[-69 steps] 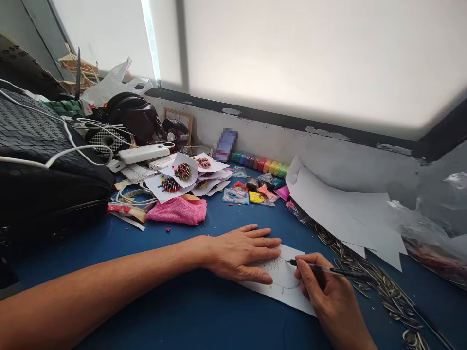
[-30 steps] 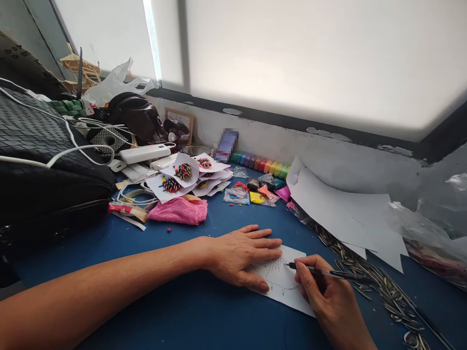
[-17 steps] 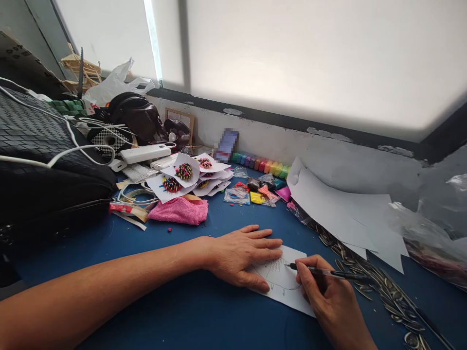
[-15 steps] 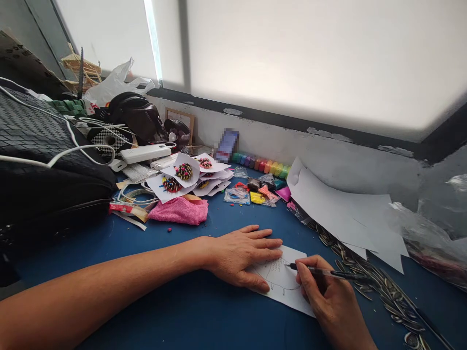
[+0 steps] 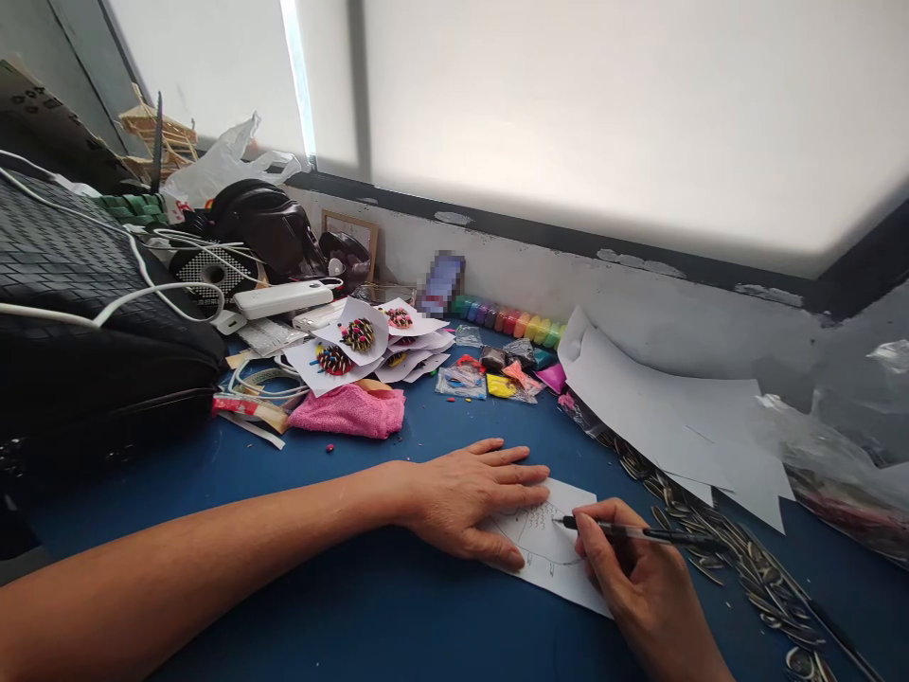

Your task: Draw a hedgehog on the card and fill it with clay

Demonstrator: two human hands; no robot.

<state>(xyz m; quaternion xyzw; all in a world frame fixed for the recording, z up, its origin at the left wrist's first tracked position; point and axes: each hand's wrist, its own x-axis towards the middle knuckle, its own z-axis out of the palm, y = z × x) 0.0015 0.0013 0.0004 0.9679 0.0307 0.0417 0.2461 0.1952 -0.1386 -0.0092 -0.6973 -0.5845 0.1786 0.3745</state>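
- Fingers of the right hand (image 5: pixel 643 592) are closed around a black pen (image 5: pixel 639 532), and its tip touches the small white paper (image 5: pixel 568 573); fingers of the left hand (image 5: pixel 472 497) lie flat and a little spread, and they press the left part of this paper.
- Blue table (image 5: pixel 341 606) carries everything; the paper lies on it near the front edge, between both hands.
- Black woven bag (image 5: pixel 78 313) stands far left, with white cables over it.
- Large white sheets (image 5: pixel 674 407) lie to the right, behind the hands.
- Sunflower seeds (image 5: pixel 739 559) make a long row just beside the right hand.
- Pink cloth (image 5: pixel 351 412) lies behind the left wrist.
- Line drawing (image 5: pixel 546 535) shows on the paper under the pen tip.
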